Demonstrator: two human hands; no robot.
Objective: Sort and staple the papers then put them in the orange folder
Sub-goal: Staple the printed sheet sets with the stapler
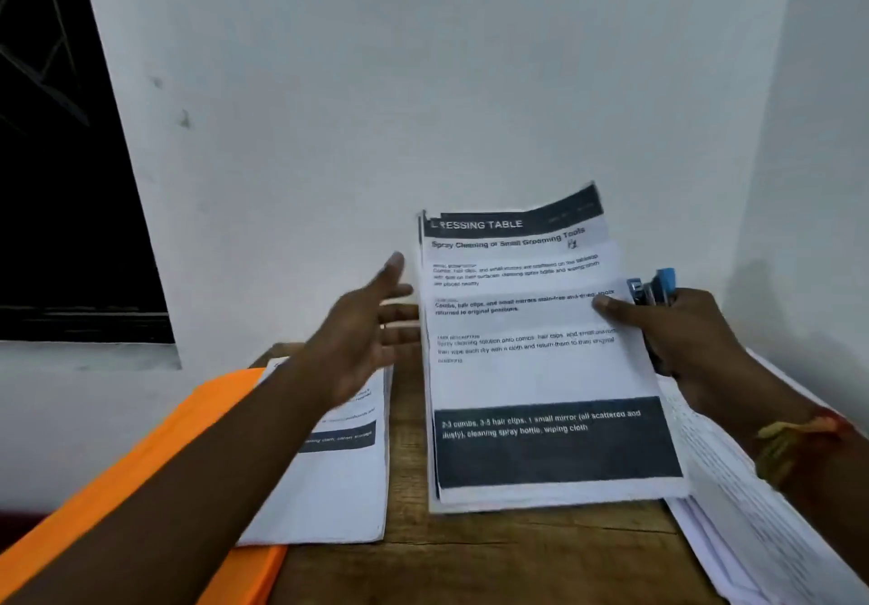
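The table (470, 567) lies below the grip. The folder (141, 463) lies well left of it. The right hand (682, 341) pinches the tilted papers (541, 369), thumb in front. The left hand (367, 331), fingers spread, hovers just left. The stapler (653, 287) sits in the same right grip, behind the papers.

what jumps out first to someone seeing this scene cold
The printed sheaf headed "dressing table" stands tilted up at centre, pinched by the right hand, which also grips a blue stapler. The left hand hovers open at its left edge, with the orange folder at lower left.
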